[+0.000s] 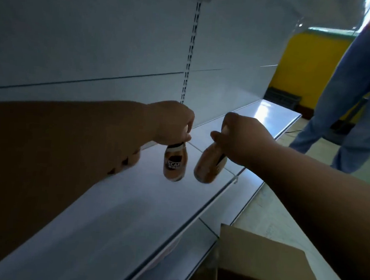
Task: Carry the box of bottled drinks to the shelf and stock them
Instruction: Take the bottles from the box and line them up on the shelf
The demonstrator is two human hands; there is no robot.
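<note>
Retail shop aisle, gondola shelving mid-restock.

White metal shelf with flat back panel and slotted upright at 12 o'clock, clear price-strip lip along the front edge. Labelled coffee-drink bottles over the shelf at centre. Open cardboard box on the tiled floor at 5 o'clock. Yellow wall and a bystander's jeans at 2 o'clock.

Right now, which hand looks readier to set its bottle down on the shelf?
Probably the left hand: its bottle hangs upright by the neck, base toward the white shelf. The right hand holds its tilted bottle, which needs straightening first.
</note>
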